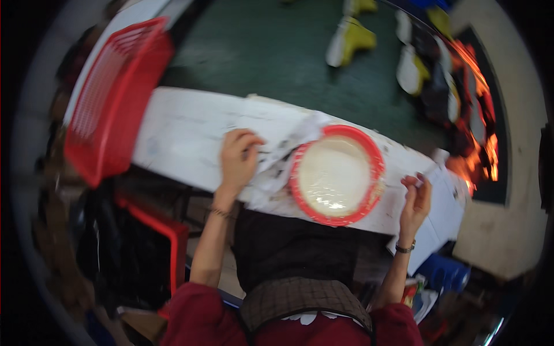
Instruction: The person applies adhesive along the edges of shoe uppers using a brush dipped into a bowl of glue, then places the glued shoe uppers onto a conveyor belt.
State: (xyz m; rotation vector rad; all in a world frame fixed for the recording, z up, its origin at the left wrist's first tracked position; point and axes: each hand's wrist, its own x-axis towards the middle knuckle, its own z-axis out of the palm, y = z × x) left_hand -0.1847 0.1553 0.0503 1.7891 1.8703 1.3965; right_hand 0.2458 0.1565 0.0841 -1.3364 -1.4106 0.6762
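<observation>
A round red basin [299, 195] of cream-white liquid stands on the white worktop between my hands. To its left is my left hand [238, 161], above the worktop beside crumpled, stained white paper or cloth [268, 180]. Its fingers are loosely bent, with a gap to the thumb and nothing visible between them. On the basin's right, my right hand [416, 203] has thumb and fingertips drawn together. A small pale shape shows at these fingertips, too blurred to name. Neither hand touches the basin.
Beyond the worktop runs a dark green belt [248, 57] carrying yellow-and-white shoe-like pieces [350, 43]. More pieces lie near an orange glow [490, 155] at right. A red plastic basket [115, 104] stands at left, a red stool [173, 230] below. White sheets [441, 207] lie right.
</observation>
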